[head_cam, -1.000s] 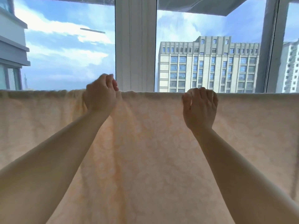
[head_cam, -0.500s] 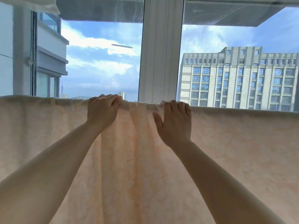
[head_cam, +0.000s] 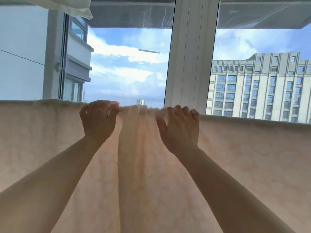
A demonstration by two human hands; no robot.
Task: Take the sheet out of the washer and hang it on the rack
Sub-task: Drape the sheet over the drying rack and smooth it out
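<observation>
Nearest you, both forearms reach up and forward. Sheet: out of the washer, draped over the rack rail, which it hides; hanging looks mostly done, one bunched fold between your hands left to spread. Left hand: fingers curled, gripping the top edge. Right hand: fingers hooked over that edge. Beyond: window frame.
</observation>
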